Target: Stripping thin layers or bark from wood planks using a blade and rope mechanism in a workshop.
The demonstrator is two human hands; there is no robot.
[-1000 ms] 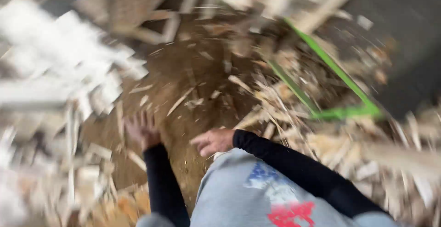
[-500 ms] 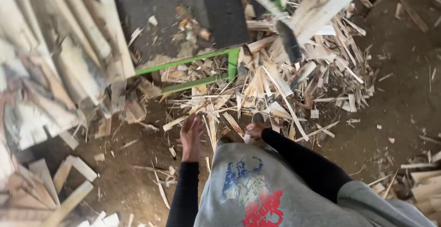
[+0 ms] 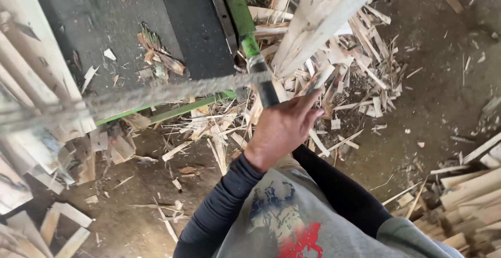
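A good deal of wood already lay broken up: a heap of pale splinters and short slats point(image 3: 313, 85) covered the dirt floor point(image 3: 443, 80) just beyond the person. More cut pieces point(image 3: 469, 195) were stacked along the floor's right edge and others point(image 3: 57, 226) at its lower left corner. One long pale plank point(image 3: 323, 18) was whole, slanting up toward the top edge above the heap.

The left hand point(image 3: 284, 127) was raised at the lower black end of a green-and-black handle point(image 3: 255, 54) that ran up toward the top edge. Its fingers point(image 3: 313, 101) were partly stretched, and I could not tell whether the hand clasped the handle. The right hand was hidden behind the left one, with only its dark sleeve point(image 3: 339, 185) showing.

No bin, box or basket was in view. A dark flat platform point(image 3: 104, 18) with a green rail point(image 3: 172, 109) held only a few chips point(image 3: 156, 54).
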